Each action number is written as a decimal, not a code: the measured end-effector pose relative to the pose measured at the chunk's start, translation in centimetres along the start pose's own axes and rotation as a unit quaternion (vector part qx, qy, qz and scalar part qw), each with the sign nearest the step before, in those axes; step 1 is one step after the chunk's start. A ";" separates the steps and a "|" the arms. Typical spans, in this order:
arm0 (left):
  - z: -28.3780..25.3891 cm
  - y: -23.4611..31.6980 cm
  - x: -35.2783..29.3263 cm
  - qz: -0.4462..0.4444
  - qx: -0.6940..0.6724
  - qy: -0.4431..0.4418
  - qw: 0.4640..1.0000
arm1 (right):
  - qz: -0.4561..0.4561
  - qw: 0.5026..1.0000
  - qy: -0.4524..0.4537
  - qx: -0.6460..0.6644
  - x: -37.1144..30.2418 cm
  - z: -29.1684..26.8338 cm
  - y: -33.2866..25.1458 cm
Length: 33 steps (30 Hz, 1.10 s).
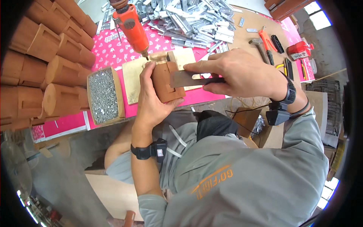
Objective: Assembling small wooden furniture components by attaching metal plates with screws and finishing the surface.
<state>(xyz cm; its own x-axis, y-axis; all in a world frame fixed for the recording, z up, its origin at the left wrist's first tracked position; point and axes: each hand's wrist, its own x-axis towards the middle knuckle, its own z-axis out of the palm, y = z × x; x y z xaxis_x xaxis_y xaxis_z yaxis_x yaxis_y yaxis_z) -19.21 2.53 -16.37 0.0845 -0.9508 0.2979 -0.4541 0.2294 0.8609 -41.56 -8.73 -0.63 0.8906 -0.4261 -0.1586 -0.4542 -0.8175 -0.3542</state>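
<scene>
My left hand (145,96) is wrapped around a short reddish-brown wooden block (160,81) with rounded sides and a shallow recess, its thumb along the near end. My right hand (242,73) pinches a flat metal plate (181,79) with a slot in it. The plate's far end lies over the recess in the block; whether it is seated there I cannot tell. Beneath the block is a pale wooden board (131,85) with a wooden fixture at its back. An orange power screwdriver (132,32) hangs beyond my left hand, its bit pointing down close to the fingers.
Stacked brown wooden blocks (56,72) fill the left side. A cardboard box (121,100) of screws stands beside the board. Metal plates (193,22) lie heaped at the back. On the right are a hammer (259,47), orange-handled pliers (267,43) and a red bottle (298,50).
</scene>
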 end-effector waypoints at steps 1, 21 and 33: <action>0.1 -0.1 -0.1 0.006 -0.002 0.002 1.000 | 0.004 1.000 -0.021 -0.007 0.4 -0.3 -0.1; 0.0 -1.2 0.4 0.024 0.025 0.023 0.999 | -0.066 0.975 -0.129 -0.170 5.0 -4.5 -3.6; 0.0 -1.5 0.5 0.029 0.038 0.031 0.998 | -0.133 0.947 -0.155 -0.249 6.6 -5.1 -3.5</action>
<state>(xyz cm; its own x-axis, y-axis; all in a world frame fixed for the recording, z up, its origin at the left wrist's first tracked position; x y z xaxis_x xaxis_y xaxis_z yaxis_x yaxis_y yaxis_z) -18.47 1.71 -17.47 0.1106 -0.9211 0.3733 -0.5264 0.2643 0.8081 -34.20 -10.69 4.25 0.9034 -0.1089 -0.4147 -0.0984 -0.9941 0.0466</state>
